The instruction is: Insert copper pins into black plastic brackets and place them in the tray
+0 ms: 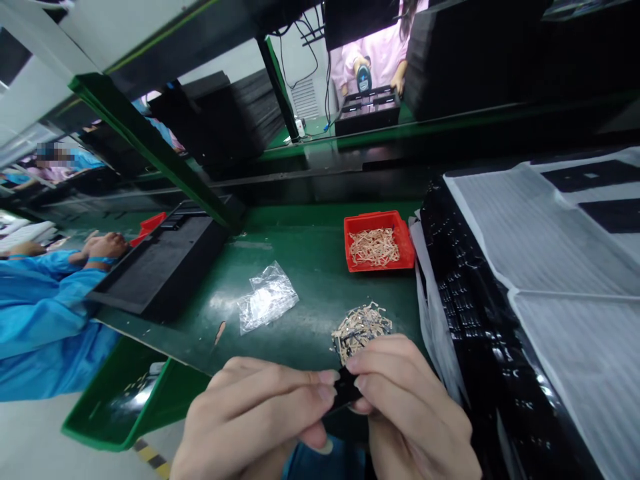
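Note:
Between both hands is a small flat black part [345, 390], mostly covered by fingers; its exact kind is not clear. My left hand [260, 413] pinches its left end with thumb and fingers. On the other end, my right hand [415, 403] grips with the fingertips pressed together. Just beyond the right fingers lies a loose pile of small tan and black strips [361, 328] on the green tabletop [300, 247]. Farther back, a red bin [380, 265] holds many similar tan strips.
A clear plastic bag [269, 297] lies left of the pile. Black trays wrapped in plastic [470, 320] stand at the right. At the left are a black foam tray [160, 267], a green bin [107, 407] and a co-worker's blue sleeve [55, 293]. A green post [150, 150] rises behind.

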`<control>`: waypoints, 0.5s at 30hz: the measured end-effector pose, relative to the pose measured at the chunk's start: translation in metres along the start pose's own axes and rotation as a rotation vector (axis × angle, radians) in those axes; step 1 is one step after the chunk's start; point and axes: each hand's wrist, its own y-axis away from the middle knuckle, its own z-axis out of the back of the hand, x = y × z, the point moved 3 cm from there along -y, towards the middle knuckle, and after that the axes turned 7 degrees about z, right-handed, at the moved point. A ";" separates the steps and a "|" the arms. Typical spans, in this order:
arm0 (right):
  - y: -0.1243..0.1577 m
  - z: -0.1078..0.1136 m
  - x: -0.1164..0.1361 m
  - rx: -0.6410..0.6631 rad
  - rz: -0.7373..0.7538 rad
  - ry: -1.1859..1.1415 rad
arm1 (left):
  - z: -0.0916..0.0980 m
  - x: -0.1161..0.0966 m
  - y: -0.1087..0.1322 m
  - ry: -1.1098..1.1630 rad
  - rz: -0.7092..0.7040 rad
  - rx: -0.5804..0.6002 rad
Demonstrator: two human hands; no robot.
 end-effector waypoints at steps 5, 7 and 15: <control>-0.001 -0.001 0.004 -0.012 0.037 -0.061 | -0.010 -0.009 -0.007 0.098 0.007 -0.043; -0.002 -0.001 0.006 -0.077 0.038 -0.051 | -0.012 -0.009 -0.008 0.128 -0.005 -0.033; -0.003 0.004 0.006 -0.095 0.071 -0.076 | -0.011 -0.010 -0.003 0.176 0.006 -0.020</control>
